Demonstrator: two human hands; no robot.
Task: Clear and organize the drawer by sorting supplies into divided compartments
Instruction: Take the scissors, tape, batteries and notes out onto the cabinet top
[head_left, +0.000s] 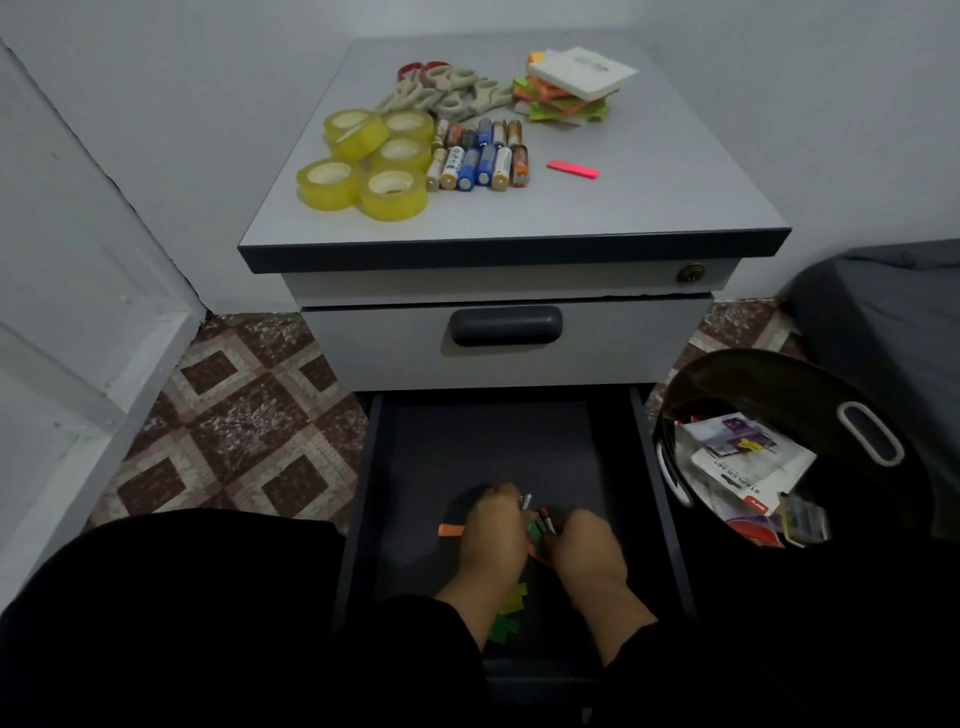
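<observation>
**Drawer pulled open, both hands inside it among the last loose supplies**

Drawer is dark and shallow, drawn out of the grey cabinet toward the person, its floor mostly bare at 12 o'clock. At 6 o'clock of it both hands work close together. The left hand is curled, small batteries poking from its fingertips. The right hand is curled too, pinching more batteries just at 9 o'clock of its knuckles. Orange and green paper flags lie on the drawer floor under and between the wrists; an orange strip shows at 9 o'clock of the left hand.

On the cabinet's top surface, at 12 o'clock of the hands, lie yellow tape rolls, a double row of batteries, scissors, a stack of sticky notes and one pink flag. A black bin holding packaging stands at 3 o'clock of the drawer.
</observation>
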